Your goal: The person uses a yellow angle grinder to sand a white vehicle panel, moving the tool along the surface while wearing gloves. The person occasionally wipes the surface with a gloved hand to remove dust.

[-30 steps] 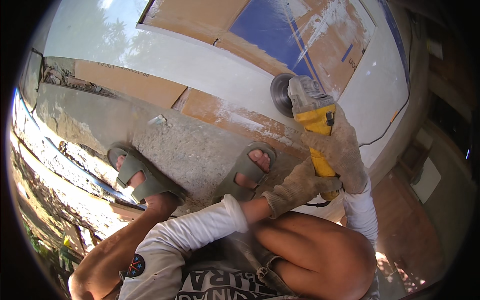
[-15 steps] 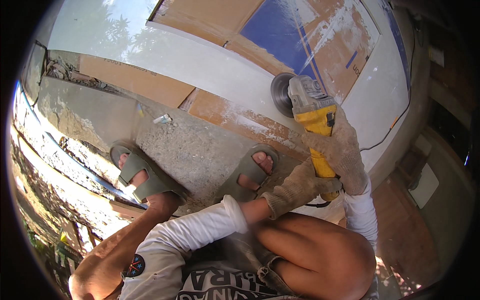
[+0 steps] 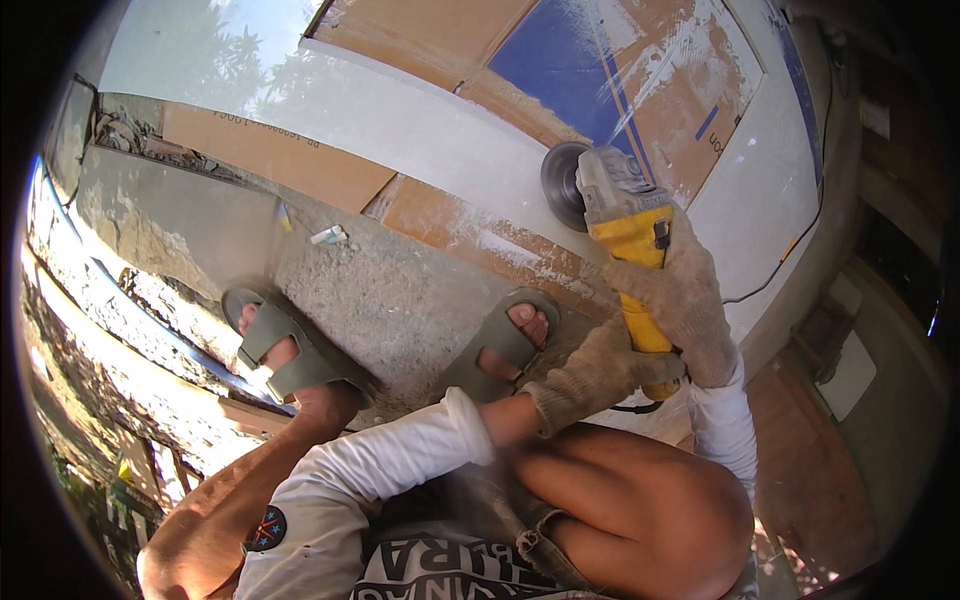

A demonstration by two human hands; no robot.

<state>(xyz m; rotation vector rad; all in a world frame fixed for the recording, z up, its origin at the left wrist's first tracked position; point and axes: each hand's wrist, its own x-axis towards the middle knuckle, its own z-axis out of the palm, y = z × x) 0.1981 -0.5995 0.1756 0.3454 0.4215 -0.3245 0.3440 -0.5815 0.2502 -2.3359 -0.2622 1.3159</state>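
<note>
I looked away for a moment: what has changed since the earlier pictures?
The angle grinder now sits slightly farther left relative to the white surface; the view has shifted slightly too. Nothing was taken up or let go: the gloved left hand and right hand both still grip the grinder. The sandals stay put.

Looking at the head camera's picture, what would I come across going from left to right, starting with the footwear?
Left sandal → right sandal → yellow angle grinder → gloved right hand → orange part of the cord → white panel.
</note>
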